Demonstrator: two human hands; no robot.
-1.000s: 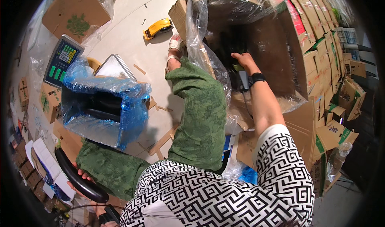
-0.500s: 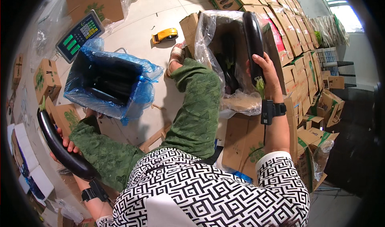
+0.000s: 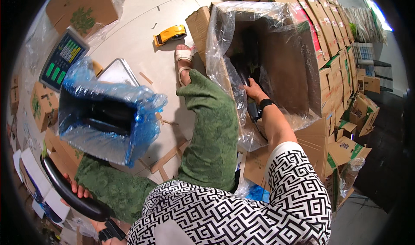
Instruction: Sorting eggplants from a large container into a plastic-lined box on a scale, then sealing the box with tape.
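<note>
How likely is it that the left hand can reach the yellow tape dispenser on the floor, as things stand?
Probably not: the left hand holds an eggplant, and the blue-lined box stands between it and the yellow tape dispenser, which lies beyond the sandalled foot.

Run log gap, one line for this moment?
left hand: holding eggplant | right hand: inside plastic-lined carton, grip unclear | blue-lined box: eggplants inside

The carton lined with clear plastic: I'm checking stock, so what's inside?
Dark eggplants lie in shadow inside the carton, where the right hand also is. Whatever lies under the hand and the eggplants is covered.
</note>
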